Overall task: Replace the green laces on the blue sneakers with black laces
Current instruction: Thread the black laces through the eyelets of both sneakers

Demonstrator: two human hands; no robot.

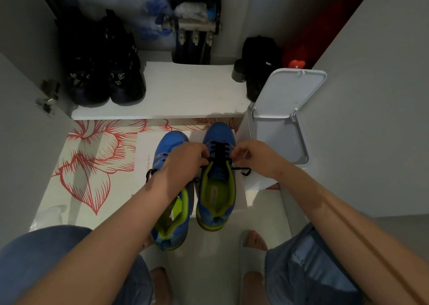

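Fingers (204,151) of left hand (183,159) and right hand (258,158) are pinched on lace (217,152) at one sneaker (218,188); sneakers are stood on sheet (141,146) over floral mat (92,165), shelf (185,91) behind.

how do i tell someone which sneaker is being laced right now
Find the white bin with its lid up on the right. The blue sneaker nearest it is the one. The other sneaker lies further left; only this one has its black lace pinched by the left hand and right hand.
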